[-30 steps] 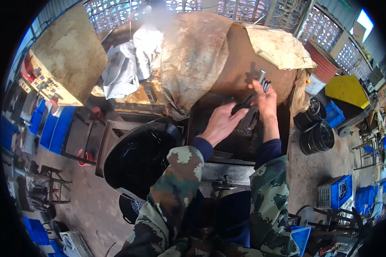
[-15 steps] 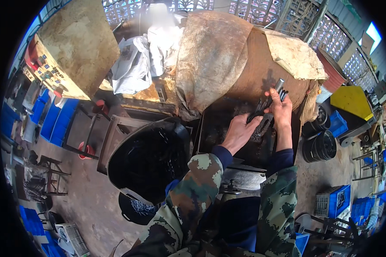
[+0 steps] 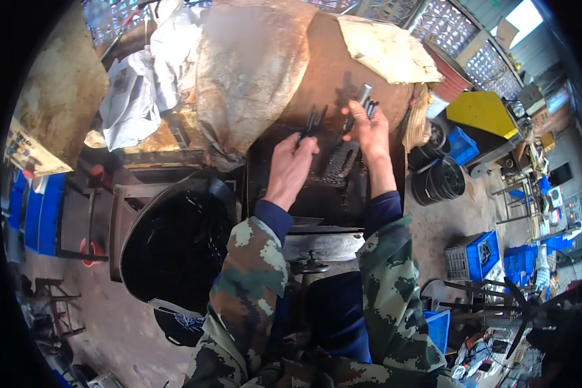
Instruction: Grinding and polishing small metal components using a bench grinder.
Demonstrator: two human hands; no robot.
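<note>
My left hand [image 3: 290, 169] is closed around a few thin black rod-like pieces [image 3: 313, 121] that stick up past its fingers. To its right, my right hand [image 3: 372, 134] grips a silver-grey cylindrical rod [image 3: 366, 94] with dark slim rods beside it. Both hands are over a dark, oily metal tray [image 3: 265, 152]. A pile of black, wet-looking pieces [image 3: 340, 167] lies on the tray between the hands. The exact kind of the rods is too small to tell.
A large black tub [image 3: 174, 239] with dark pieces stands left of my arms. Behind the tray rises a rusty drum-like housing [image 3: 330, 71] draped with stained cloth [image 3: 252, 71]. Black buckets [image 3: 438, 181] and a blue crate [image 3: 484, 255] are at the right.
My hands have parted: the left has moved away from the right with black rods in its grip. The right still holds the silver-grey rod. The whole view has shifted.
</note>
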